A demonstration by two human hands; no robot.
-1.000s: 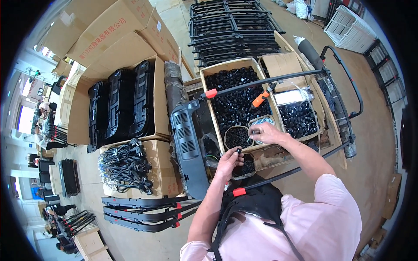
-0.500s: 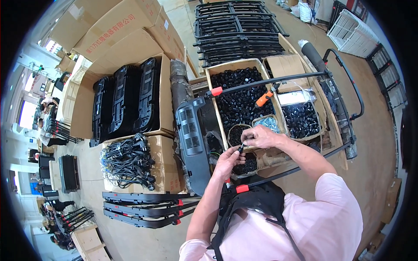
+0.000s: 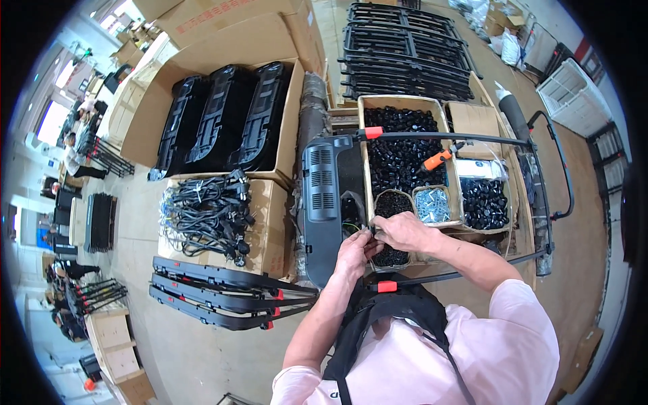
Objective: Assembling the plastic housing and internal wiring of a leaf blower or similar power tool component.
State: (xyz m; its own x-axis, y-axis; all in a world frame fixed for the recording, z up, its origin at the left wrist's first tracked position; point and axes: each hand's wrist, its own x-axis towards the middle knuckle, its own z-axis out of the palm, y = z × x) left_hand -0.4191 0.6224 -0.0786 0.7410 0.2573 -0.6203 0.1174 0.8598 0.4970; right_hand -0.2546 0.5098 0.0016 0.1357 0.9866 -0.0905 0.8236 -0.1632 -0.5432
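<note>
— Hands first. What moved?

— A second ago the right hand was over by the small tub of silver screws. Now it has come left to meet the left hand. Both sit together at the near edge of the grey panel.

— So what does that tell us?

— I think the picking is done and the fitting has begun. It looks like a small part is going onto the panel, just by the round tub of black bits.

— What are the fingers doing?

— The tips of both hands are pressed close around something tiny and dark. I cannot tell what it is.

— Now the boxes.

— A long brown box full of black bits lies far of the hands. A clear bag of black bits sits to the right. A shut brown box is far right.

— And on the left?

— A big open brown box holds three black panels. Near it, a flat box top carries a pile of black cords. Big brown boxes far left have red print on them.

— Any tags?

— Little red bands on black rods, near and far.
</note>
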